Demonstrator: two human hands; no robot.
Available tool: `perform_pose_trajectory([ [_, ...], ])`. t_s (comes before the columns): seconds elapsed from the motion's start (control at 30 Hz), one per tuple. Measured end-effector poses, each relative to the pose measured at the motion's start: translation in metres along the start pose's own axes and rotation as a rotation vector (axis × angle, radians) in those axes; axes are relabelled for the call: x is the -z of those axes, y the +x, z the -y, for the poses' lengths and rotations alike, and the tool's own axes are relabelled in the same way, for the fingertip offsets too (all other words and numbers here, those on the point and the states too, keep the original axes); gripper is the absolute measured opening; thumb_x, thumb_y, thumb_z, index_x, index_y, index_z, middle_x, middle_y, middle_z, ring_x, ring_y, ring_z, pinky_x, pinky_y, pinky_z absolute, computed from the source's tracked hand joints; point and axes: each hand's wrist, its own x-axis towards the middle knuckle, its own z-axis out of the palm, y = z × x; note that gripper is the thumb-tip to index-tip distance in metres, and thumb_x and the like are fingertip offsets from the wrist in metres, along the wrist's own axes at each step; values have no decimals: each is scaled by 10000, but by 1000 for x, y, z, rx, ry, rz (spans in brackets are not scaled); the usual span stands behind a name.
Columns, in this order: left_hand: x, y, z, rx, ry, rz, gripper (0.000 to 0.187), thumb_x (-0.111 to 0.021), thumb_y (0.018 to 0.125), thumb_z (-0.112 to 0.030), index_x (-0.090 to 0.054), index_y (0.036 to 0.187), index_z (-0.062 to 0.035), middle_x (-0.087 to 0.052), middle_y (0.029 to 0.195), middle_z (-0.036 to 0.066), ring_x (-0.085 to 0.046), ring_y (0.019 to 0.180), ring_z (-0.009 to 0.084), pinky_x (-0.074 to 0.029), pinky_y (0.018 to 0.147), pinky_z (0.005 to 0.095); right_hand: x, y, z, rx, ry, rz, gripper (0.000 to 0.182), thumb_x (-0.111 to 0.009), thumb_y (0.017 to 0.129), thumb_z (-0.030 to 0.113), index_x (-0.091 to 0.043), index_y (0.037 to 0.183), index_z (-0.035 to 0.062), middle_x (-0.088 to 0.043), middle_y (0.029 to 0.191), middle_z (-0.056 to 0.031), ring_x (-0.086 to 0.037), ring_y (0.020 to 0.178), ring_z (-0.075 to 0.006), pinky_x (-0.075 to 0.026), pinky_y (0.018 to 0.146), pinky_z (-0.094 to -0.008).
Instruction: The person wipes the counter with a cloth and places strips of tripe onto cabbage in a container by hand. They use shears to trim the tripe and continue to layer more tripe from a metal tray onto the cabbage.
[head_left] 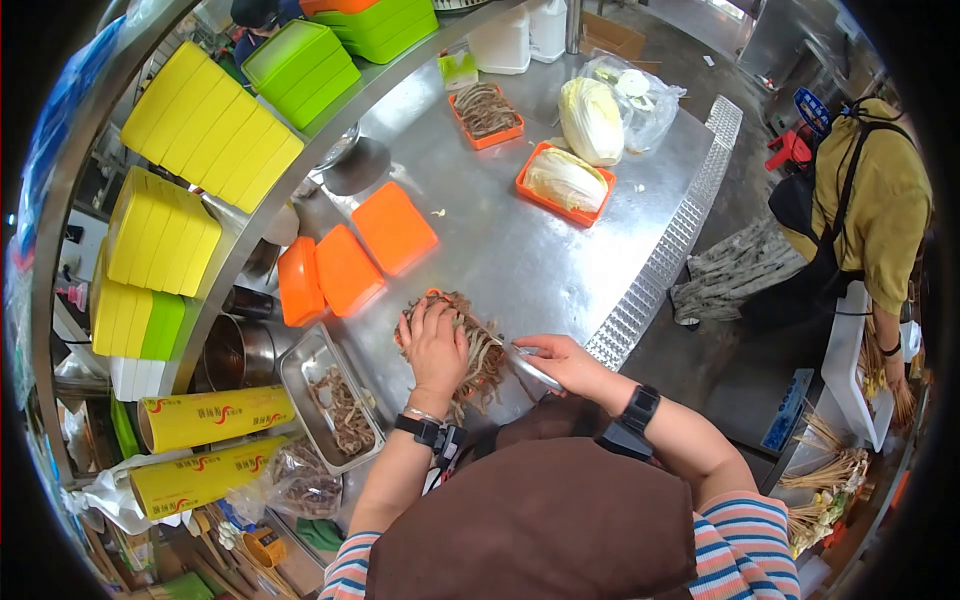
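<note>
My left hand [436, 347] lies with its fingers apart on a heap of brownish shredded food [480, 350] near the table's front edge. Bits of orange, apparently a container, show around the heap. Just right of it, my right hand [560, 362] is closed on a shiny metal tool [535, 370], whose exact kind I cannot make out. Left of my left wrist, a steel tray [308, 372] holds more of the brown strips.
Orange boxes [395, 228] lie on the steel table [470, 225]. Farther back are a filled orange tray [510, 134], cabbages [592, 120] and white jugs [499, 45]. Yellow boxes [212, 125] line the left shelf, above wrap rolls [215, 418]. At right, a person [865, 190] bends over a white container [850, 370].
</note>
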Motion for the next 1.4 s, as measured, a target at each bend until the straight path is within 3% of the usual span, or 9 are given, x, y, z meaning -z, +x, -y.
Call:
perform_pose_trajectory([
  [0.17, -2, 0, 1, 16, 0, 16, 286, -625, 795, -141, -618, 1071, -63, -568, 1199, 96, -423, 1279, 341, -207, 1106, 582, -14, 17, -9, 93, -141, -58, 359, -545, 968, 188, -549, 1310, 78, -591, 673, 15, -458, 438, -43, -357, 372, -209],
  [0.37, 2, 1, 0, 9, -4, 32, 281, -622, 810, -146, -612, 1080, -68, -566, 1200, 99, -422, 1278, 343, -208, 1101, 589, 13, -6, 14, -148, 5, 53, 356, -526, 973, 190, -553, 1306, 70, -596, 687, -7, -457, 425, -49, -360, 362, -202],
  [0.63, 17, 26, 6, 48, -35, -29, 251, -598, 865, -170, -601, 1101, -85, -571, 1217, 99, -436, 1259, 349, -225, 1099, 550, 29, 3, -27, -276, 513, 56, 356, -602, 939, 224, -556, 1221, 11, -592, 661, -38, -447, 391, -56, -325, 328, -195],
  [0.73, 6, 53, 33, 61, -28, 127, 264, -577, 881, -204, -618, 1117, -94, -616, 1168, 108, -498, 1189, 330, -263, 1070, 556, 23, 10, -26, -263, 599, 101, 355, -612, 936, 260, -557, 1183, 10, -585, 659, -37, -445, 395, -55, -315, 327, -200],
  [0.9, 12, 100, 31, -42, 3, 743, 266, -557, 898, -313, -715, 970, -111, -701, 948, 85, -623, 998, 280, -390, 957, 504, 27, 0, -25, -252, 646, 12, 407, -618, 932, 261, -528, 1235, 5, -586, 662, -35, -444, 395, -57, -308, 329, -203],
  [1.1, -7, 98, 46, -138, -427, 750, 194, -606, 869, -235, -708, 910, -75, -695, 894, 121, -647, 859, 311, -496, 766, 389, 35, -13, -34, -236, 661, -52, 417, -618, 929, 257, -530, 1254, 11, -591, 660, -30, -437, 381, -59, -307, 328, -204],
  [1.23, 9, 86, 45, -219, -427, 732, 135, -630, 836, -178, -713, 870, -77, -692, 865, 100, -635, 876, 287, -491, 787, 386, 32, -14, -36, -218, 646, -44, 386, -622, 925, 245, -553, 1225, 11, -595, 656, -29, -437, 375, -62, -308, 326, -202],
  [1.3, 17, 84, 38, -491, -219, 580, 110, -633, 809, -151, -716, 831, -83, -675, 860, 76, -609, 883, 276, -488, 805, 376, 30, -13, -36, -219, 622, -40, 380, -624, 925, 243, -557, 1220, 14, -596, 656, -30, -437, 375, -63, -309, 326, -201],
  [1.4, 16, 77, 32, -463, -141, 569, 97, -635, 788, -148, -708, 783, -84, -651, 876, 61, -586, 891, 276, -483, 827, 379, 29, -13, -37, -207, 608, -40, 365, -618, 930, 236, -561, 1220, 22, -596, 654, -28, -435, 372, -64, -310, 326, -202],
])
